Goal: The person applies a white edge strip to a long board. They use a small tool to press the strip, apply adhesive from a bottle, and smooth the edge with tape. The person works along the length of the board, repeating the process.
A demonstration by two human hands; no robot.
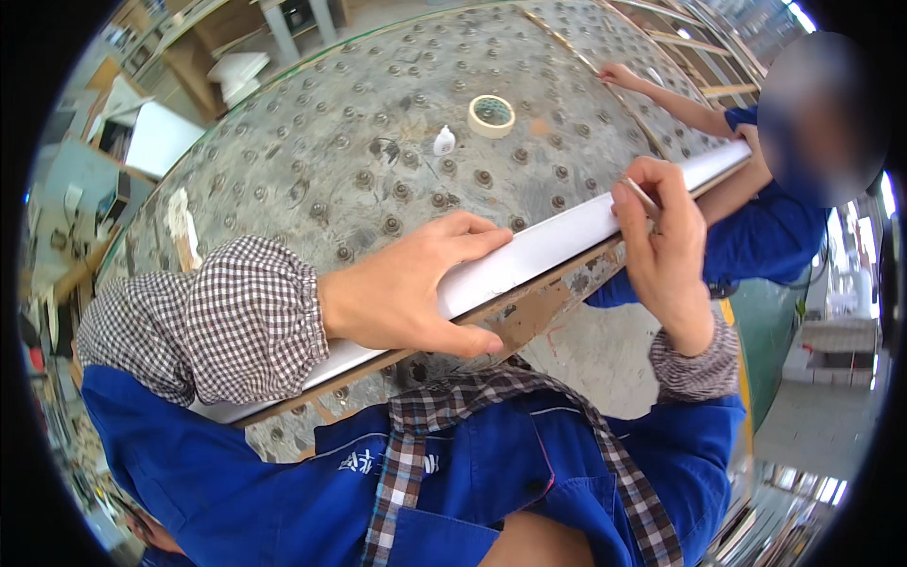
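Observation:
A long white-faced board [557, 231] with a brown edge runs slantwise from lower left to upper right in front of me. My left hand [406, 283] straddles it, fingers at the far edge and thumb at the near edge, gripping it across its width. Over the board further right, my right hand [666, 236] is closed in a pinch on a thin, pale, stick-like piece [644, 200]; its exact kind I cannot tell. A co-worker's arm [742, 184] lies beside the board's far right end.
The grey worktable [312, 175] is dotted with several round studs. On it are a roll of tape [491, 116], a small white bottle [444, 142] and a white-smeared stick [184, 227]. The co-worker's other hand [619, 76] is near a long thin strip [562, 40].

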